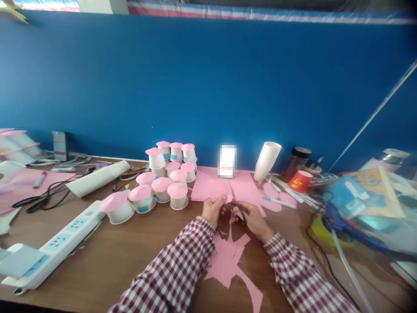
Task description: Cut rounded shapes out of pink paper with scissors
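My left hand (213, 211) pinches a small piece of pink paper (230, 191), which stands up a little from the fingers. In my right hand (256, 221) is a pair of scissors (240, 210) with dark handles, its blades up against that piece. Behind both hands a stack of pink paper sheets (208, 183) lies flat on the table. Below them, between my forearms, is a heap of pink paper scraps (224, 258). Cut pink paper ovals (271, 204) lie to the right of the sheets, with a white pen (279, 201) across them.
Several paper cups with pink cone tops (141, 198) stand left of the sheets. A power strip (58, 243) and a long stack of paper cups (97, 178) lie further left. To the right are upright white cups (267, 160), a red cup (299, 181) and a blue glue gun (348, 230).
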`<action>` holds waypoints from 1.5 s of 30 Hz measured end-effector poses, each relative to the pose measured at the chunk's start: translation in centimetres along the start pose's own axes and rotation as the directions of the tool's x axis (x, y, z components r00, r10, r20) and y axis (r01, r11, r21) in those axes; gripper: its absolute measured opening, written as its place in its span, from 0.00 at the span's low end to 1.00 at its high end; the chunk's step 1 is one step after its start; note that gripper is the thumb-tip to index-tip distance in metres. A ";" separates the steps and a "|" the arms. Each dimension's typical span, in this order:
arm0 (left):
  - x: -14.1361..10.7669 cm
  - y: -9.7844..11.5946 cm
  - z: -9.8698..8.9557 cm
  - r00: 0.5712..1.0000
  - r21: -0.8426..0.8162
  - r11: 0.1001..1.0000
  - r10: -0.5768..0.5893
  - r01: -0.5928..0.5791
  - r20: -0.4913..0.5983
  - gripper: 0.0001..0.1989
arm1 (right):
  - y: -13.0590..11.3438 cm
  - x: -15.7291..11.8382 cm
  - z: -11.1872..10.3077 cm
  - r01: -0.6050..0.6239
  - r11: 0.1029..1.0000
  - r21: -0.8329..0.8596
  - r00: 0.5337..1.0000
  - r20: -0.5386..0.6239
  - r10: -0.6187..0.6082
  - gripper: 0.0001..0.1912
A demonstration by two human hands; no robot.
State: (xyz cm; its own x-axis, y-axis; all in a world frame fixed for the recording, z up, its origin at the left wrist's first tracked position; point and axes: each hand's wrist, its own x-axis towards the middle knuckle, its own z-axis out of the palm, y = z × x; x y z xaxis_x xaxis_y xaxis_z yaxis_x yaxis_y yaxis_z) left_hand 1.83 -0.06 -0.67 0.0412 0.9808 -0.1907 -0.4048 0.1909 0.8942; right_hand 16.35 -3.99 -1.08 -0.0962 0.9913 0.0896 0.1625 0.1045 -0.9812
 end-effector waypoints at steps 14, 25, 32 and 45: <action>0.0 -0.1 -0.1 0.999 0.010 1.000 0.003 -0.003 0.040 0.18 | 0.3 0.1 -0.1 0.010 0.999 -0.040 1.000 -0.011 -0.011 0.20; 0.0 -0.1 -0.2 0.999 0.015 1.000 -0.006 0.006 0.033 0.18 | 0.1 0.1 0.0 0.010 0.999 -0.044 1.000 -0.022 -0.011 0.20; -0.1 0.0 -0.1 1.000 0.005 1.000 -0.010 0.010 0.015 0.17 | 0.2 0.2 0.0 0.009 0.999 -0.047 0.999 -0.032 -0.011 0.20; 0.1 -0.1 -0.1 1.000 -0.011 1.000 -0.003 0.003 0.002 0.17 | 0.4 0.2 0.0 0.030 0.999 -0.033 0.999 -0.033 -0.031 0.21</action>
State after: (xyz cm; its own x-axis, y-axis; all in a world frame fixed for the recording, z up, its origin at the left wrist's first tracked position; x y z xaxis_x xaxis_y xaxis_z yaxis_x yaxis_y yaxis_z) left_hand 1.77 0.05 -0.79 0.0446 0.9803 -0.1924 -0.4147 0.1934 0.8892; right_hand 16.36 -3.79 -1.44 -0.0684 0.9897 0.1259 0.1922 0.1369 -0.9718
